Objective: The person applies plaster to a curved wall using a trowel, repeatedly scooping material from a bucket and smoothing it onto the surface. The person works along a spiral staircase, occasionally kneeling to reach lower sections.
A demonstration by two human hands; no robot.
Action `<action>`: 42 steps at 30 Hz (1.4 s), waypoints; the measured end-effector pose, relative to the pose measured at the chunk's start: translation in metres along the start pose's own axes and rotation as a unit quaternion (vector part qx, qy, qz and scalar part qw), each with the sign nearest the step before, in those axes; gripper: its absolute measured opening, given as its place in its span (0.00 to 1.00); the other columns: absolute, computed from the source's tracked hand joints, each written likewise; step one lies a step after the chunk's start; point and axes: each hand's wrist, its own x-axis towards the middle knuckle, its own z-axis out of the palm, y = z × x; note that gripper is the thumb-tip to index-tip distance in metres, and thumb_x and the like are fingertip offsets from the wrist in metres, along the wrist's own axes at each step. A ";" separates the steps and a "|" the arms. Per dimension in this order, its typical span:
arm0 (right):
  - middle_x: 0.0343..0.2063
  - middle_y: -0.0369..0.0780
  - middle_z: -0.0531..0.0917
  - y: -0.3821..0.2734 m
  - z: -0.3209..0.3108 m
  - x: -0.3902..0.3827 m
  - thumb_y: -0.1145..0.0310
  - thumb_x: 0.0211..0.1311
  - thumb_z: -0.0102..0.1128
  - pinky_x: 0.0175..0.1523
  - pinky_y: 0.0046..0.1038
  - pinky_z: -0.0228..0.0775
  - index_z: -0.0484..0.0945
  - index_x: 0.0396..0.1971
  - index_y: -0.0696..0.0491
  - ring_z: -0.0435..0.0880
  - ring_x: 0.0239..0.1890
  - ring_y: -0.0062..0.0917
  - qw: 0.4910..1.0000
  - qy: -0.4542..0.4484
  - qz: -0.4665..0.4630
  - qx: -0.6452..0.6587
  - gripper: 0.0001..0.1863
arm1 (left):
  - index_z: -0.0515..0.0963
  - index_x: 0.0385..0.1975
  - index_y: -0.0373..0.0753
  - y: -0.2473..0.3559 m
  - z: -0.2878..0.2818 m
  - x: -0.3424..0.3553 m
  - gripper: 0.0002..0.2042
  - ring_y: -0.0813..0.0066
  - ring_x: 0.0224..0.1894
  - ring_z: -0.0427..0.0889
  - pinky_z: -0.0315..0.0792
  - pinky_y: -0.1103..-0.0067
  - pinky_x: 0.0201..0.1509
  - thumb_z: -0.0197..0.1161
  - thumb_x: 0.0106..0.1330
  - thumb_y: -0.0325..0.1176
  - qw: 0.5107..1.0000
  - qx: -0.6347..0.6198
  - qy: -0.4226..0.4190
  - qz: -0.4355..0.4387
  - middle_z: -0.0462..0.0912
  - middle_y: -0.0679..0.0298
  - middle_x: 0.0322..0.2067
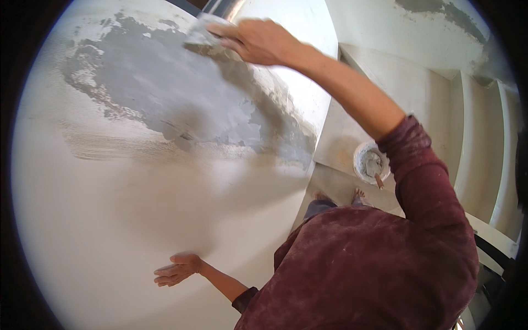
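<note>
Up at the top of the wall, my right hand (265,43) is closed around a putty knife (201,33) with a pale, smeared blade. The blade lies at the upper edge of a grey plaster patch (159,71) that spreads across the white wall (110,220). Rough, partly coated margins run along the patch. Lower down, my left hand (179,269) is open with its fingers stretched out. It holds nothing and is close to the bare white wall; whether it touches cannot be told.
A white bucket (358,163) of grey paste stands on the floor near my feet (358,195), with a brown-handled tool (379,181) leaning in it. Pale stair steps (476,137) rise on the right. Another grey patch (465,22) marks the far wall.
</note>
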 end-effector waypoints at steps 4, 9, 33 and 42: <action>0.22 0.48 0.75 0.006 0.048 -0.031 0.53 0.73 0.41 0.35 0.40 0.71 0.60 0.68 0.38 0.75 0.25 0.41 0.997 -0.022 0.011 0.067 0.25 | 0.50 0.70 0.35 0.002 -0.003 0.000 0.33 0.56 0.75 0.37 0.36 0.59 0.73 0.34 0.74 0.53 1.000 -0.021 -0.004 0.002 0.41 0.60 0.73; 0.26 0.52 0.78 0.027 0.174 -0.247 0.60 0.70 0.44 0.39 0.44 0.70 0.55 0.70 0.41 0.78 0.31 0.44 0.952 -0.270 0.083 0.117 0.29 | 0.51 0.70 0.37 0.008 0.011 -0.009 0.35 0.50 0.74 0.41 0.42 0.51 0.70 0.35 0.72 0.58 0.999 -0.021 -0.017 -0.033 0.45 0.54 0.72; 0.26 0.53 0.79 -0.063 0.156 -0.246 0.57 0.70 0.43 0.39 0.45 0.72 0.55 0.70 0.39 0.81 0.31 0.43 0.940 -0.244 0.207 0.120 0.29 | 0.51 0.71 0.38 -0.009 -0.004 -0.005 0.33 0.52 0.75 0.33 0.27 0.54 0.71 0.45 0.71 0.52 0.991 -0.122 -0.044 0.039 0.37 0.57 0.74; 0.19 0.50 0.74 -0.076 0.086 -0.091 0.55 0.73 0.41 0.32 0.42 0.70 0.58 0.69 0.41 0.76 0.24 0.42 0.999 0.048 -0.001 0.023 0.26 | 0.53 0.70 0.37 -0.013 -0.013 0.003 0.35 0.52 0.75 0.32 0.26 0.53 0.71 0.49 0.70 0.53 0.985 -0.142 -0.058 0.079 0.39 0.54 0.73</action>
